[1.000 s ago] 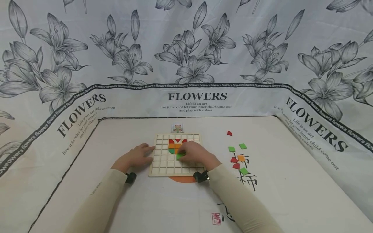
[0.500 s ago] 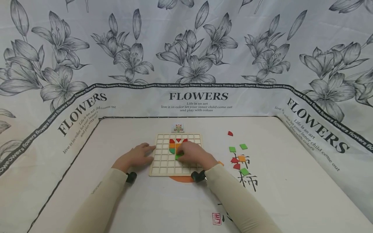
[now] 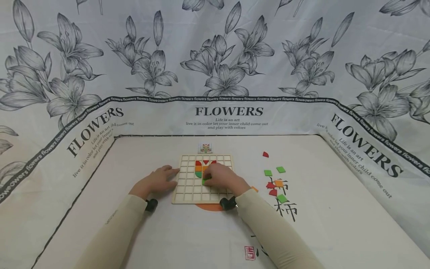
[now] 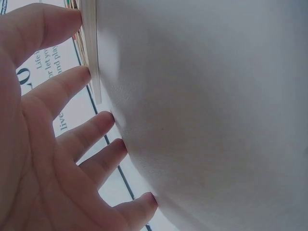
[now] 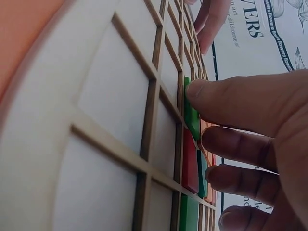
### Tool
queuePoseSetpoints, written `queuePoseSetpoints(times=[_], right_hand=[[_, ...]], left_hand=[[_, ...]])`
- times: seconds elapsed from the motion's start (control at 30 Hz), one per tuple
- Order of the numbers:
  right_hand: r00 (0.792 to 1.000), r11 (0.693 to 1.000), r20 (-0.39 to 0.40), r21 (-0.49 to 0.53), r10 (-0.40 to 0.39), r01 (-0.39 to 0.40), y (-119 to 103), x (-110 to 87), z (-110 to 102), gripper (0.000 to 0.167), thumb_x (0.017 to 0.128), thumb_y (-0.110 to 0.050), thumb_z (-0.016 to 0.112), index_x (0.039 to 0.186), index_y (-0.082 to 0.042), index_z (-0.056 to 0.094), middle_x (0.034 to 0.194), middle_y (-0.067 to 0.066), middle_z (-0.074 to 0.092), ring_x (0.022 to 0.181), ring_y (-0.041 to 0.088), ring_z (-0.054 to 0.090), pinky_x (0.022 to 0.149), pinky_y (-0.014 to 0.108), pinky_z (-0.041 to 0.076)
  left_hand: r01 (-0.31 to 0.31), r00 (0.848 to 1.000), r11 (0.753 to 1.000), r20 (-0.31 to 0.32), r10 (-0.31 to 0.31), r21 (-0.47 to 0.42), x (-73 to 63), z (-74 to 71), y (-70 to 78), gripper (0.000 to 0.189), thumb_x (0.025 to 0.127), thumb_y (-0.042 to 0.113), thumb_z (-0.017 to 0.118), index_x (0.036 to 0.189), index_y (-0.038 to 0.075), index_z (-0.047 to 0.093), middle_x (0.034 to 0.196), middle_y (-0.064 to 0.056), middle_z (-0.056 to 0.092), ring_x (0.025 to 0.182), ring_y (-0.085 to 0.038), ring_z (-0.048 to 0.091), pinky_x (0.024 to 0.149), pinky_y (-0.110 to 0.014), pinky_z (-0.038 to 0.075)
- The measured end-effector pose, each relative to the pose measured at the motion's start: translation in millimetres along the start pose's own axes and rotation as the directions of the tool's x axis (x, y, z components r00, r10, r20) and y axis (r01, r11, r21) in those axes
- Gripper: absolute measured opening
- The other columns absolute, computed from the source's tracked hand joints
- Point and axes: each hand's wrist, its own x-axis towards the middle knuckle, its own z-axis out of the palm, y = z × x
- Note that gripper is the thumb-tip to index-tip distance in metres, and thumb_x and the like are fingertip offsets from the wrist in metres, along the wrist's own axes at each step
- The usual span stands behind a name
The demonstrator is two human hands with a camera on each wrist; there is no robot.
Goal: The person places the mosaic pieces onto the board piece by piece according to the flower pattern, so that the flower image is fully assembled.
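A wooden grid board lies on the table with red, orange and green pieces in its cells. My right hand is over its middle, thumb and curled index finger at a light green tile. In the right wrist view the thumb lies on that tile, among a red piece and another green piece. My left hand rests at the board's left edge, fingers extended; in the left wrist view the thumb and one finger touch the board's side. The right hand covers part of the pattern.
A small pattern card lies behind the board. Loose pieces are scattered to the right, among them a red quarter-round, a green tile and an orange square. A flower-printed curtain stands behind the table.
My right hand has shifted slightly left with the light green tile, which shows less beneath the fingers now. The left hand has stayed at the board's edge.
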Motion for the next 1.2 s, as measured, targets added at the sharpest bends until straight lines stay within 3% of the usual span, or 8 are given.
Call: queuePoseSetpoints(times=[0.37, 0.73, 1.2], right_hand=[[0.999, 0.997, -0.032, -0.075, -0.005, 0.002, 10, -14.5, -6, 0.016, 0.089, -0.03, 0.068, 0.101, -0.02, 0.074, 0.099, -0.006, 0.067, 0.091, 0.011, 0.058, 0.086, 0.031, 0.051], [0.998, 0.997, -0.052, -0.074, 0.022, -0.026, 22, -32.1, -16, 0.013, 0.09, -0.028, 0.067, 0.099, -0.02, 0.073, 0.096, -0.003, 0.064, 0.085, 0.013, 0.057, 0.08, 0.031, 0.052], [0.982, 0.981, -0.101, -0.093, 0.158, -0.167, 66, -71.7, -40, 0.019, 0.089, -0.025, 0.069, 0.107, -0.018, 0.072, 0.099, -0.002, 0.064, 0.088, 0.015, 0.058, 0.083, 0.036, 0.054]], left_hand=[[0.006, 1.0, 1.0, 0.007, -0.006, -0.002, -0.8, -1.2, 2.8, 0.061, 0.093, 0.037, 0.052, 0.15, 0.021, 0.038, 0.155, -0.019, 0.03, 0.142, -0.041, 0.03, 0.114, -0.063, 0.025], [0.01, 1.0, 1.0, 0.006, -0.01, -0.004, -3.7, -2.0, 6.5, 0.061, 0.093, 0.036, 0.052, 0.15, 0.019, 0.038, 0.155, -0.021, 0.031, 0.141, -0.042, 0.031, 0.113, -0.063, 0.026], [0.022, 1.0, 1.0, 0.014, -0.022, -0.006, -0.6, -0.9, 3.6, 0.061, 0.093, 0.035, 0.052, 0.15, 0.021, 0.037, 0.157, -0.018, 0.028, 0.143, -0.041, 0.028, 0.114, -0.062, 0.026]])
